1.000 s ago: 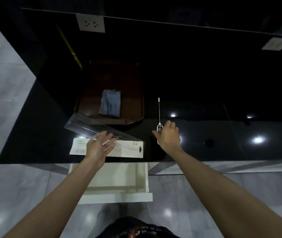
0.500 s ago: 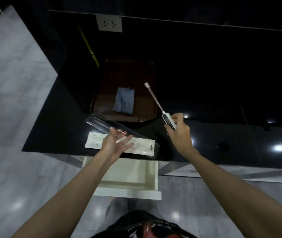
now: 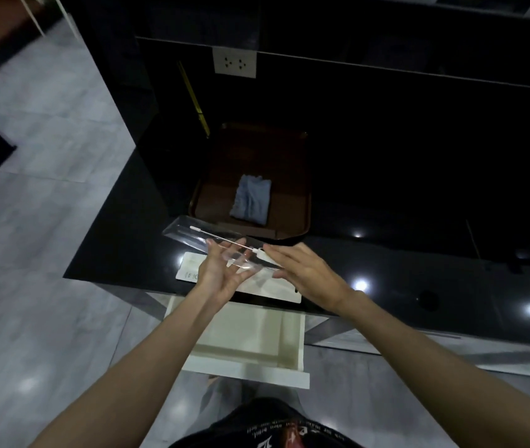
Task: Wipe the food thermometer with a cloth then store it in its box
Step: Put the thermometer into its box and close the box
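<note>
Glossy black stone forms the counter (image 3: 386, 253), with grey floor tiles to the left and a white wall socket (image 3: 234, 62) on the dark back panel. From the head view, a brown tray (image 3: 292, 189) sits on the counter and carries a folded blue-grey cloth (image 3: 251, 200). Just in front of the tray, the left hand (image 3: 221, 274) supports a clear plastic box (image 3: 199, 236) from below, palm up, fingers (image 3: 241, 253) spread wide. The right hand (image 3: 305, 273) pinches the white handle end of the food thermometer (image 3: 221, 238), whose thin probe lies along the box, tip pointing left. A white printed card (image 3: 189, 270) lies flat on the counter under both hands. Below the counter edge a cream drawer (image 3: 289, 344) stands pulled out.
</note>
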Motion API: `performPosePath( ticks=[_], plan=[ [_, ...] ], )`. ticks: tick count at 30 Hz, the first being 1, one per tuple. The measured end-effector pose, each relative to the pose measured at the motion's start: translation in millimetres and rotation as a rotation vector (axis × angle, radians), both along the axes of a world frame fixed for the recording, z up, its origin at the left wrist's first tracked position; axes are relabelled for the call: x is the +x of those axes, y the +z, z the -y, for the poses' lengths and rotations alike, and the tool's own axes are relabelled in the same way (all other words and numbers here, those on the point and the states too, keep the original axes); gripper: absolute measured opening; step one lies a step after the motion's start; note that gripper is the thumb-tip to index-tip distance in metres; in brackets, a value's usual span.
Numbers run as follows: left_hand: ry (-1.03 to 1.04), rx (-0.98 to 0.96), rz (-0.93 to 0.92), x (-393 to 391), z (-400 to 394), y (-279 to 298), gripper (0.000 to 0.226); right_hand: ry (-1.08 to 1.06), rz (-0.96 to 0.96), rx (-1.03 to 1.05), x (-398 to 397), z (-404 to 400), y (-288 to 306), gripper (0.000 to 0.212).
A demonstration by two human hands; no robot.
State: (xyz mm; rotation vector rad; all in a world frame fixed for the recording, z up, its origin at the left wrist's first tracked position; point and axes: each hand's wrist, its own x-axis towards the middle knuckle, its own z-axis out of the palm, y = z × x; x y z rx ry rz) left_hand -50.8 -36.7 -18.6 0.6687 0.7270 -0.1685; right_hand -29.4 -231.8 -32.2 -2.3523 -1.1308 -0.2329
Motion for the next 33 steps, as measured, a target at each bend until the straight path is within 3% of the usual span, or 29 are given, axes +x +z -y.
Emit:
performPosePath(
  ticks=[9,14,16,19,20,22,25,29,33],
  plan=[
    [-0.004,-0.057,0.07,-3,-6,0,0.044,0.068,-0.068,-0.102,0,-17,11,0.044],
    [0.021,-0.06,0.097,-4,-15,1,0.047,0.084,-0.114,-0.238,-2,-32,13,0.058],
    [0.061,-0.044,0.081,-4,-25,-3,0.043,-0.009,-0.131,-0.113,-2,-34,8,0.051],
    [0.119,-0.019,0.053,-8,-45,-5,0.046,-0.35,-0.332,0.116,2,-28,-12,0.053],
    [0.134,-0.012,0.049,-9,-53,-6,0.046,-0.382,-0.417,0.062,3,-25,-21,0.056],
    [0.143,0.008,0.043,-13,-67,-9,0.045,-0.273,-0.491,-0.247,1,-23,-38,0.061],
    [0.13,0.038,0.027,-15,-78,-13,0.042,-0.073,-0.43,-0.632,-15,-34,-58,0.096],
    [0.128,0.012,0.006,-17,-85,-14,0.044,-0.128,-0.281,-0.721,-29,-47,-63,0.088],
    [0.121,0.035,-0.004,-19,-93,-17,0.044,-0.113,-0.135,-0.679,-28,-42,-63,0.079]
  ],
)
